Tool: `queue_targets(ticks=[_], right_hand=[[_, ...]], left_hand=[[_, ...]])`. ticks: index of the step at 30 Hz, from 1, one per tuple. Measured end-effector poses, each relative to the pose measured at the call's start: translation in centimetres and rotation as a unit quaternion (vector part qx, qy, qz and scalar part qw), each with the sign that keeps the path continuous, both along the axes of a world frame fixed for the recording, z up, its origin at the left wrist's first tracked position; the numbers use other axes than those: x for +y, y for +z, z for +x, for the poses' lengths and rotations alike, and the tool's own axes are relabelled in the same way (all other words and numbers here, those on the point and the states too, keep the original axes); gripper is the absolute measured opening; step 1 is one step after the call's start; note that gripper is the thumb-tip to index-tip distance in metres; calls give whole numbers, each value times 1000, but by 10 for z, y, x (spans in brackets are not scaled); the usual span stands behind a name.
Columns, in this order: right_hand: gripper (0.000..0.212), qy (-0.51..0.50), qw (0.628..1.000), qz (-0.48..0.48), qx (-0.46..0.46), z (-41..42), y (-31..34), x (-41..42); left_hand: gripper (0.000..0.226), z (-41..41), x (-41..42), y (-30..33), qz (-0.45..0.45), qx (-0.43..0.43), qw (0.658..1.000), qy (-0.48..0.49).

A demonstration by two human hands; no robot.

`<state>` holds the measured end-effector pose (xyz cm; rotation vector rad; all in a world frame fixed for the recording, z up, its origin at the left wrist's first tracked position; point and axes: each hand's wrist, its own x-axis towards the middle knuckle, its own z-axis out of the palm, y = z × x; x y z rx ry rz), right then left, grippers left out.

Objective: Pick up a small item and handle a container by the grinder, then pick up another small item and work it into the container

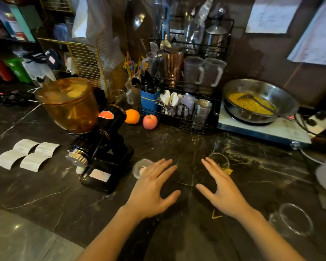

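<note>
While both hands are held flat with fingers straight and spread over the dark marble surface [45,200] in the lower middle of the frame, nothing is gripped by either: the left hand [154,189] is seen with its fingertips at a small clear glass [142,167], and the right hand [222,187] just beside a second small glass [219,160]. To the left a black grinder [100,147] with an amber hopper is seen, four paper slips [26,156] at the left edge, an orange [132,116] and an apple [150,121] above centre, and a steel bowl [260,100] at upper right.
</note>
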<state>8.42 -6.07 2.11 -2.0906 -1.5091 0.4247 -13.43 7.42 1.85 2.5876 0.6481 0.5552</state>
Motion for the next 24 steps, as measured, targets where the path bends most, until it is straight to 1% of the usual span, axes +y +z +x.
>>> queue_targets(ticks=[4, 9, 11, 17, 20, 24], right_hand=[[74, -34, 999, -13, 10, 16, -12, -36], [65, -82, 994, -64, 29, 27, -32, -76], [61, -85, 993, -80, 26, 25, -37, -86], [48, -70, 994, -88, -13, 12, -59, -99], [40, -67, 993, -85, -41, 6, -67, -96], [21, -69, 991, -74, -83, 3, -76, -91]], left_hand=[[68, 21, -22, -13, -22, 25, 999, -40], [62, 44, -48, -28, -41, 46, 995, -83], [58, 52, -55, -35, -52, 59, 992, -94], [51, 73, -74, -55, -59, 114, 986, -108], [46, 78, -82, -61, -54, 118, 987, -99], [40, 82, -88, -64, -49, 116, 989, -83]])
